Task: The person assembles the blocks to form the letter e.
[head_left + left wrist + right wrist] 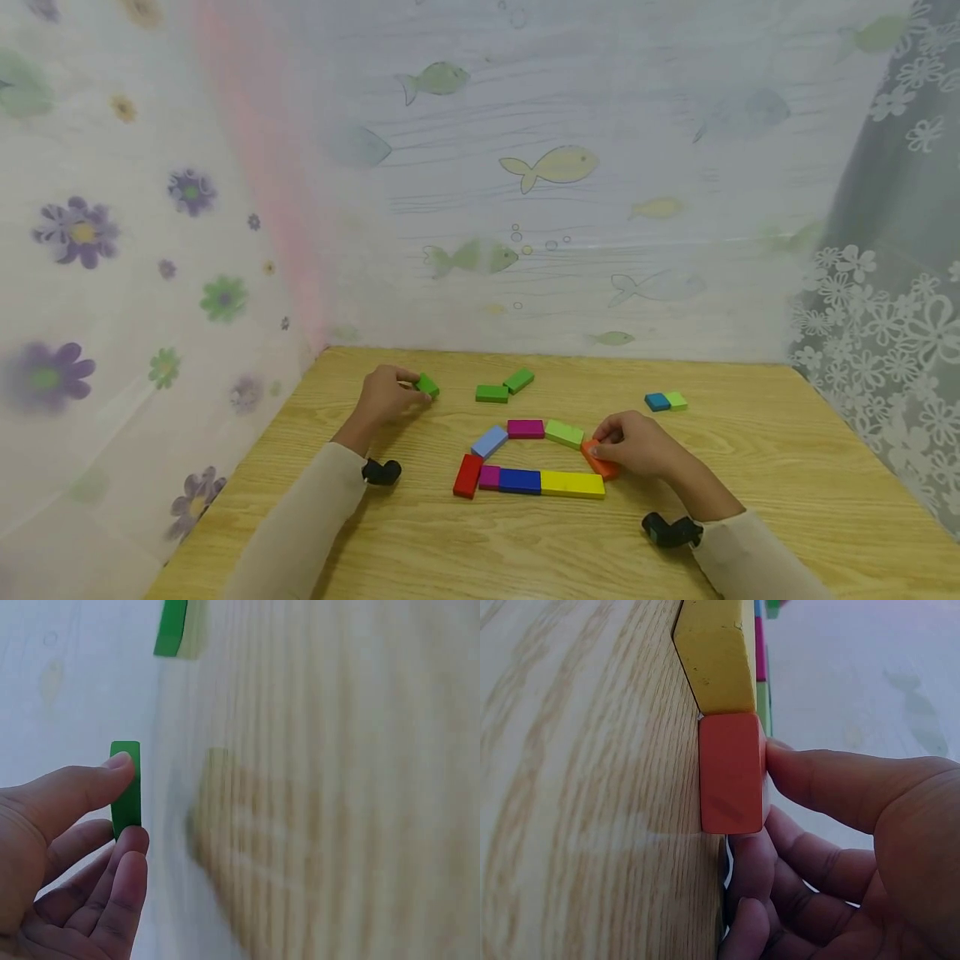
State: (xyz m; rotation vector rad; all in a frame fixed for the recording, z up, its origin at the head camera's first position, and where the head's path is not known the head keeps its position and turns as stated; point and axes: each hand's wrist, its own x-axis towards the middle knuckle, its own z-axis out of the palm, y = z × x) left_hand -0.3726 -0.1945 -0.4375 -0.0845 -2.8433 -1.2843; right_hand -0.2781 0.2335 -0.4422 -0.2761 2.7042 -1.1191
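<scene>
We list, as landmark, one yellow block [572,484]: flat-faced, scuffed, lying on a wood-grained table [450,546].

Orange block [731,772], one: rectangular, smooth, softly rounded corners, dark smudge on its end face; just beside the yellow block's right end. We see the right hand [637,444] pinch it, thumb against fingers, the grip closed to the block's width.

Green block [127,808], one: slim, smooth, evenly coloured; beyond and well left of the yellow block. We see the left hand [388,392] pinch it between thumb and fingertips, likewise narrowed.

Dark blue block [520,481], one: touching the yellow block's left end.

Fish-printed sheet [555,321], one: pale, lightly creased, behind the yellow block.
</scene>
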